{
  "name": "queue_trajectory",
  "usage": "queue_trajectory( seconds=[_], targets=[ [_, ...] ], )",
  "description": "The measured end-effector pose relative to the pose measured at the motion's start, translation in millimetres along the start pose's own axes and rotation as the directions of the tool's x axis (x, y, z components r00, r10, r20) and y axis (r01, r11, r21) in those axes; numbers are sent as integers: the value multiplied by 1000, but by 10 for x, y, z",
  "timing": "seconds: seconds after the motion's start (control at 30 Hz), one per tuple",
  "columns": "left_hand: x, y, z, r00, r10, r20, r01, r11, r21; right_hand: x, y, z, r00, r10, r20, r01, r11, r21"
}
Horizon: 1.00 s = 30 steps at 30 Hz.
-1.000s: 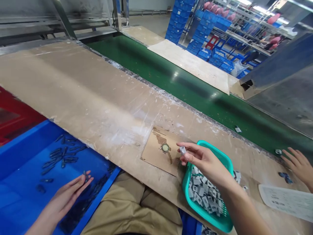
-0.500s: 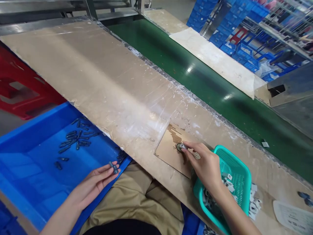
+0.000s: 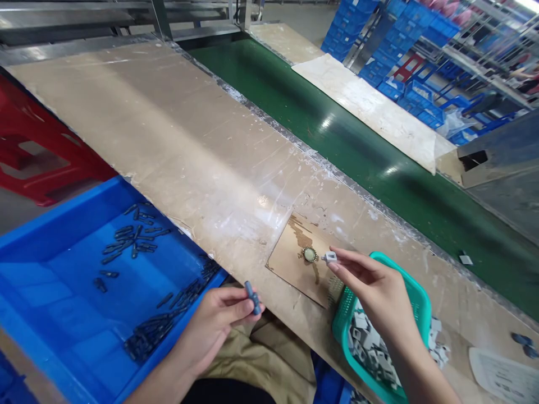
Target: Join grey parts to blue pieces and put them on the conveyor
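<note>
Left hand: the left hand (image 3: 219, 317) is half curled over the lap, and its fingers pinch a small dark pin (image 3: 253, 297) that stands almost upright.
Blue bin: the blue bin (image 3: 50, 235) lies just left of this hand, with many dark pins of the same kind loose in it.
Right hand: the right hand (image 3: 379, 289) pinches a small grey clip (image 3: 329, 257) between thumb and forefinger, while the other fingers are loosely bent.
Green basket: the green basket (image 3: 423, 314) is under the right wrist and holds many grey clips.
Round fixture: the round fixture (image 3: 309, 254) sits on the table (image 3: 168, 140), just left of the clip and not touching it.
Belt: the green belt (image 3: 337, 134) runs behind the table.
</note>
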State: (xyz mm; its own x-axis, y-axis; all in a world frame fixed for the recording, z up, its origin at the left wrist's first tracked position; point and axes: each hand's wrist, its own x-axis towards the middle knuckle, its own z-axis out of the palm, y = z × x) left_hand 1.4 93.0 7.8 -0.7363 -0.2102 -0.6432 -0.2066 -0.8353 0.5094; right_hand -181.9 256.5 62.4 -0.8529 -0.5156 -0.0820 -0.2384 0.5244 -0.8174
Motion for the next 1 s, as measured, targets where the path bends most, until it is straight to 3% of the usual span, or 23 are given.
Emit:
queue_trajectory(
  seconds=[0.13, 0.27, 0.53, 0.73, 0.8, 0.83, 0.9, 0.97, 1.0],
  targets=[
    [134, -102, 446, 996, 35, 78, -23, 990, -142, -186, -126, -73, 976, 179, 122, -204, 949, 242],
    [184, -166, 723, 989, 42, 141, -23, 991, -129, -338, -188, -89, 963, 222, 153, -262, 905, 335],
    [177, -158, 808, 976, 97, 196, -85, 994, -69, -417, -251, -64, 971, 192, 141, -230, 911, 342],
    [189, -87, 836, 966, 234, 108, -251, 947, 199, -470, -265, 21, 991, 51, 120, -72, 982, 175],
    [244, -27, 865, 956, 267, 124, -292, 916, 276, -385, -240, 19, 990, 48, 129, -67, 987, 149],
    [269, 16, 876, 954, 255, 156, -292, 903, 315, -291, -205, -4, 993, 57, 107, -70, 990, 120],
    [291, 124, 857, 956, 201, 212, -274, 868, 414, 17, -75, -132, 995, 80, -57, -80, 997, 14],
    [272, 239, 728, 962, 202, 185, -270, 812, 517, 436, 134, -402, 931, 82, -357, -124, 988, -96],
    [257, 289, 607, 961, 241, 135, -275, 783, 558, 653, 257, -587, 892, 102, -440, -165, 980, -108]
  ],
)
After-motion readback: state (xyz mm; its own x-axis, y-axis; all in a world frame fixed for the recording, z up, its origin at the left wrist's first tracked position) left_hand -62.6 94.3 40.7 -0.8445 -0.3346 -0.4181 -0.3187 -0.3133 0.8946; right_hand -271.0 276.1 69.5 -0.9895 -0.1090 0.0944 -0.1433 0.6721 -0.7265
